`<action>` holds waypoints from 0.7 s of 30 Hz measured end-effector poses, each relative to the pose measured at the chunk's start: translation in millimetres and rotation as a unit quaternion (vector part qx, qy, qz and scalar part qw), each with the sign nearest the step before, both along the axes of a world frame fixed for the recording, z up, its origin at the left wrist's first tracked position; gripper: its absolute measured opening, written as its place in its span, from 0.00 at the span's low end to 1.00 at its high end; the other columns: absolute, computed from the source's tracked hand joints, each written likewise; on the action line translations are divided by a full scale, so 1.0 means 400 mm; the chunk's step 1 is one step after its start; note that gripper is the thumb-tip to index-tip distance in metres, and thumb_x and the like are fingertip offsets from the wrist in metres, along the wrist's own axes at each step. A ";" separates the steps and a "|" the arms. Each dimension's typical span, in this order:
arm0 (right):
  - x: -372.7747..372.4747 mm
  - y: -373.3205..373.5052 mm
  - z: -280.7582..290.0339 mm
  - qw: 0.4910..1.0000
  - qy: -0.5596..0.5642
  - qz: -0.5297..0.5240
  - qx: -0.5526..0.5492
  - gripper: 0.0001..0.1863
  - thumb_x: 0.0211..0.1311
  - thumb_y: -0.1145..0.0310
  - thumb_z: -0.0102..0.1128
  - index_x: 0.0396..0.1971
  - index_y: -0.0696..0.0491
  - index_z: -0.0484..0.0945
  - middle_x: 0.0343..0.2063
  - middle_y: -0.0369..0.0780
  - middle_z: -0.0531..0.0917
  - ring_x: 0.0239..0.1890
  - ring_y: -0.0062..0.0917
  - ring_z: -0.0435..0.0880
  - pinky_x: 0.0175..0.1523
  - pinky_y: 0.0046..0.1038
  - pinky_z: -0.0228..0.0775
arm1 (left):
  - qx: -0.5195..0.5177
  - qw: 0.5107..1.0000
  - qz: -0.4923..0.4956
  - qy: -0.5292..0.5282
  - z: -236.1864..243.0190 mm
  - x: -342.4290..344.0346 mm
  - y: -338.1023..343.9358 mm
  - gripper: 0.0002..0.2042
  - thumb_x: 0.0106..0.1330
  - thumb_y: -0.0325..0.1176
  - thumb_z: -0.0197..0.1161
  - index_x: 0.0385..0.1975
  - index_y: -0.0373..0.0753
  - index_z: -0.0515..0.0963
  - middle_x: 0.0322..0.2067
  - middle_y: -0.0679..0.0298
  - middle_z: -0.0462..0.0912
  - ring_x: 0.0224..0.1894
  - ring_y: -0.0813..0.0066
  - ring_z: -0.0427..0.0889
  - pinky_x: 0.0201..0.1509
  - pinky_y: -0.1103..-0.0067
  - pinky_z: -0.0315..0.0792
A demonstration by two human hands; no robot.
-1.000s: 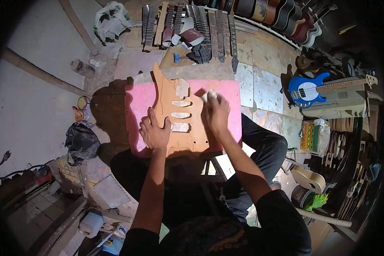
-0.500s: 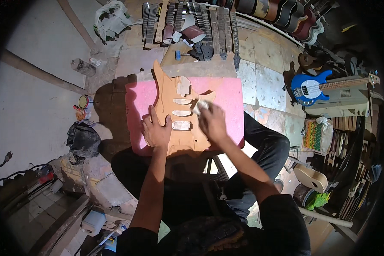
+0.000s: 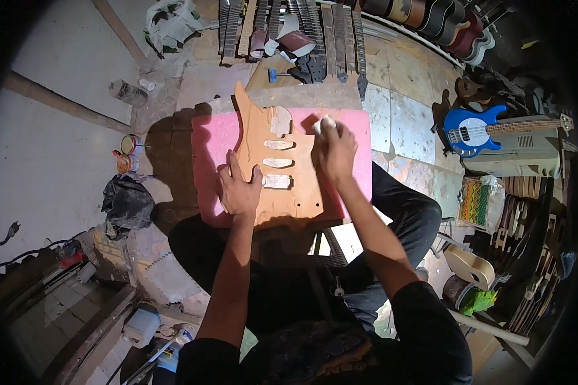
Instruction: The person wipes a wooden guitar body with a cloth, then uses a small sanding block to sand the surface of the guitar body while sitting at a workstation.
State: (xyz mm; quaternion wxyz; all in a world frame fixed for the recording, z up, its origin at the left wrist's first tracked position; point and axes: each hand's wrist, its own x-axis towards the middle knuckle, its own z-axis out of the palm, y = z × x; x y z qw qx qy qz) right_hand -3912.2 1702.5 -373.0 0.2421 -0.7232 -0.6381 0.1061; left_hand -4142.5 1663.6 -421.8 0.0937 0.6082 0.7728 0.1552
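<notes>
An unfinished orange-tan wooden guitar body point(image 3: 279, 196) with several pale cut-out sections point(image 3: 278, 181) lies on a pink foam slab point(image 3: 209, 135) over my lap. My left hand point(image 3: 237, 189) rests on the body's left side, fingers spread over it. On the body's right edge, by the upper horn, my right hand point(image 3: 336, 151) is closed round a small whitish pad point(image 3: 323, 123); its material is unclear.
Fretted necks point(image 3: 334, 45) and paper scraps lie beyond the slab. A blue bass point(image 3: 469, 144) and wooden guitar parts point(image 3: 520, 212) crowd the right. Paint cans point(image 3: 128, 163), a black bag point(image 3: 125, 205) and a jug point(image 3: 141, 328) are at the left.
My right hand and pad moved inward and down toward the middle cut-outs, then back up and right to the edge. My left hand stays on the body. The whole view shifted slightly.
</notes>
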 end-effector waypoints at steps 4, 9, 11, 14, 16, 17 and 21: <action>-0.072 -0.149 -0.039 0.991 0.039 0.128 0.029 0.27 0.55 0.70 0.64 0.58 0.49 0.77 0.56 0.52 0.74 0.55 0.47 0.73 0.60 0.46 0.63 | 0.015 0.999 -0.014 0.032 -0.022 -0.018 0.011 0.38 0.59 0.56 0.63 0.70 0.49 0.62 0.49 0.53 0.73 0.53 0.53 0.75 0.50 0.60 0.74; 0.002 0.012 -0.040 0.997 0.016 0.076 0.028 0.24 0.57 0.69 0.63 0.56 0.50 0.77 0.53 0.51 0.75 0.54 0.47 0.73 0.57 0.47 0.64 | 0.003 0.998 0.008 -0.060 -0.015 -0.007 0.012 0.39 0.59 0.57 0.64 0.69 0.48 0.63 0.48 0.53 0.73 0.50 0.54 0.74 0.57 0.57 0.68; -0.026 -0.003 -0.018 0.997 0.042 0.066 -0.016 0.25 0.56 0.69 0.64 0.56 0.50 0.77 0.53 0.51 0.76 0.54 0.48 0.73 0.57 0.48 0.64 | 0.001 1.000 -0.006 0.008 -0.024 -0.023 -0.003 0.39 0.59 0.57 0.63 0.70 0.49 0.63 0.47 0.53 0.73 0.50 0.53 0.74 0.56 0.57 0.68; -0.021 -0.097 -0.028 0.990 0.087 0.102 -0.034 0.26 0.55 0.69 0.66 0.57 0.49 0.77 0.55 0.49 0.75 0.56 0.46 0.73 0.59 0.47 0.62 | 0.016 0.999 -0.020 0.046 -0.010 -0.008 0.019 0.38 0.59 0.57 0.63 0.69 0.49 0.64 0.45 0.54 0.74 0.50 0.53 0.74 0.56 0.57 0.68; -0.020 -0.106 -0.040 0.983 0.002 0.173 0.053 0.28 0.54 0.69 0.67 0.58 0.48 0.76 0.55 0.48 0.75 0.56 0.45 0.73 0.60 0.46 0.61 | 0.007 0.999 -0.020 0.045 -0.011 -0.009 0.012 0.38 0.59 0.57 0.63 0.69 0.49 0.64 0.44 0.54 0.74 0.51 0.54 0.73 0.56 0.57 0.68; -0.020 -0.067 -0.057 0.986 -0.007 0.158 0.046 0.28 0.54 0.70 0.66 0.58 0.48 0.76 0.55 0.48 0.75 0.56 0.45 0.73 0.60 0.46 0.61 | 0.013 0.999 -0.023 0.040 -0.016 -0.011 0.014 0.38 0.59 0.57 0.63 0.69 0.49 0.64 0.44 0.54 0.74 0.51 0.54 0.73 0.55 0.57 0.68; -0.055 0.047 -0.070 0.990 -0.005 0.136 0.043 0.26 0.55 0.69 0.65 0.57 0.48 0.76 0.56 0.49 0.74 0.55 0.45 0.73 0.59 0.46 0.62 | 0.025 0.999 -0.022 0.033 -0.041 -0.019 0.002 0.38 0.59 0.57 0.63 0.70 0.50 0.64 0.45 0.54 0.74 0.51 0.54 0.73 0.55 0.57 0.68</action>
